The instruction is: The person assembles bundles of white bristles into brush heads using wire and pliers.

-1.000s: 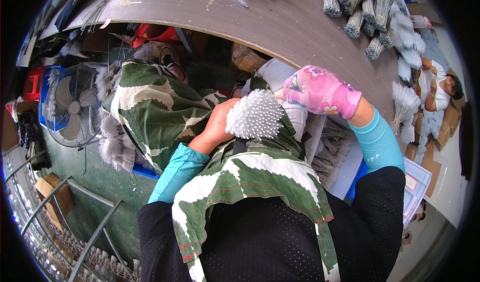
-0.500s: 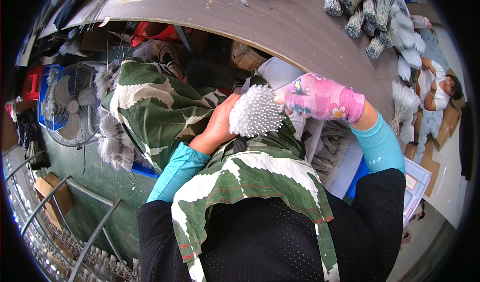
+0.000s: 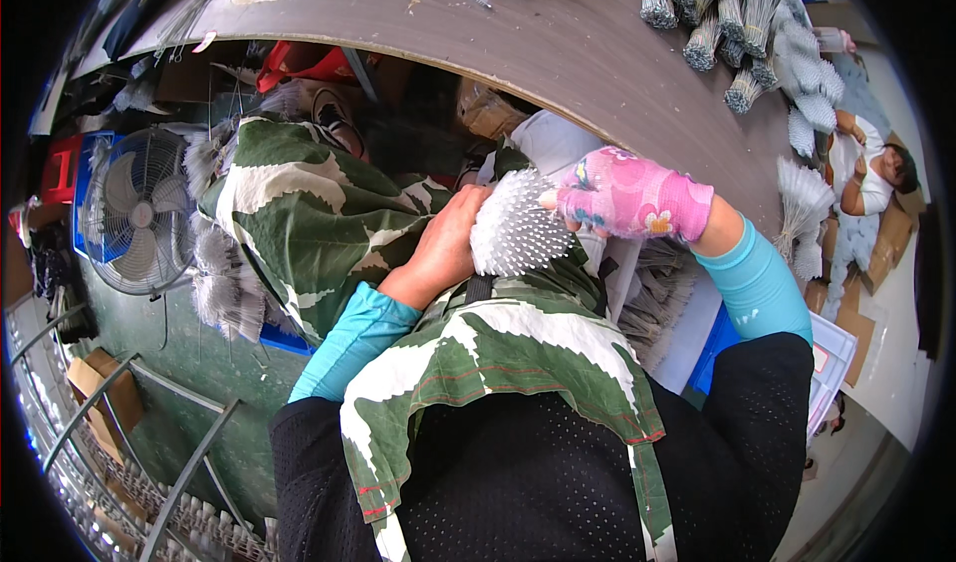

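Observation:
A thick round bundle of white-bristled wire brushes (image 3: 522, 225) stands over my lap, its many tips turned up. My left hand (image 3: 448, 238), bare, wraps around the bundle's left side. On the other side my right hand (image 3: 627, 196), in a pink flowered fingerless glove, has its fingers pinched together at the bundle's right edge. What lies between those fingertips is too small to make out. Under the bundle is my green and white camouflage apron (image 3: 329, 189).
Ahead curves a brown table (image 3: 558, 54), with bundled wire brushes (image 3: 732, 24) at its far right. Wire stems fill a tray (image 3: 657, 298) by my right side. A fan (image 3: 139, 209) and metal rack (image 3: 189, 472) stand left. A co-worker (image 3: 866, 169) is at the right.
My right hand has shifted slightly left and down along the bundle's edge. The bundle has turned a little, and my left hand has slid slightly right with it.

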The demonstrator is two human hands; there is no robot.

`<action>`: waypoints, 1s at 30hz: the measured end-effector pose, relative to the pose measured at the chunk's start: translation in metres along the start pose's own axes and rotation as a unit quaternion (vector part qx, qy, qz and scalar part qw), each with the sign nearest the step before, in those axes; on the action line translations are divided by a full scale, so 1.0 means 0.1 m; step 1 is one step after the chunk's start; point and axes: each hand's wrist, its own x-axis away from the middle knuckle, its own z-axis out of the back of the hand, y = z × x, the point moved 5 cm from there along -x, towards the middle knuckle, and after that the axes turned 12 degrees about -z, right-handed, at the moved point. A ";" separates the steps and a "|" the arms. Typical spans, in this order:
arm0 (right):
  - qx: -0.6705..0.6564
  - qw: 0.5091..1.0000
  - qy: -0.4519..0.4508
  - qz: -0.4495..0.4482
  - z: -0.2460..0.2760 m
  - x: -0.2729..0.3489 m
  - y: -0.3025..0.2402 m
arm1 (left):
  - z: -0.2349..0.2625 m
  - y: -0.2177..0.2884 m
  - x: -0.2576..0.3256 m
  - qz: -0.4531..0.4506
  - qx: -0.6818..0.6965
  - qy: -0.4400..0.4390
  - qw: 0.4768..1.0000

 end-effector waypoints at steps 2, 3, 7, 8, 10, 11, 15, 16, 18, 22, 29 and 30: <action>-0.008 1.000 0.009 0.020 -0.02 -0.03 0.01 | 0.00 0.00 0.00 -0.011 -0.002 0.003 1.000; -0.008 1.000 0.009 0.019 -0.03 -0.03 0.01 | -0.01 -0.02 0.01 -0.009 -0.012 -0.004 1.000; 0.002 0.999 0.015 0.042 -0.07 -0.05 0.06 | -0.01 0.01 -0.01 -0.002 -0.030 -0.014 0.999; 0.006 0.998 0.020 0.063 -0.08 -0.05 0.02 | -0.01 0.02 -0.01 -0.002 -0.031 -0.013 0.999; -0.034 0.999 0.011 0.025 -0.05 0.04 0.01 | -0.02 0.03 -0.01 0.006 -0.035 -0.015 0.999; -0.074 0.997 0.001 -0.011 -0.03 0.07 0.01 | -0.01 0.02 0.00 0.006 -0.036 -0.014 0.999; -0.119 0.991 -0.044 -0.030 -0.02 0.11 0.14 | -0.02 -0.01 0.03 0.006 -0.023 -0.013 1.000; -0.127 0.991 -0.038 -0.022 -0.03 0.09 0.18 | -0.03 -0.02 0.04 0.014 -0.019 -0.015 1.000; -0.136 0.990 -0.031 -0.017 -0.02 0.09 0.16 | -0.03 -0.05 0.05 0.020 -0.002 -0.007 1.000; -0.083 0.996 -0.017 -0.009 0.00 0.16 0.00 | 0.01 0.03 0.01 -0.002 -0.030 -0.012 0.999; -0.070 0.995 -0.054 -0.046 -0.03 0.01 0.00 | -0.01 0.02 -0.02 0.008 -0.051 -0.023 0.998; -0.069 0.995 -0.054 -0.046 -0.03 0.01 0.00 | -0.01 0.02 -0.01 0.009 -0.051 -0.022 0.998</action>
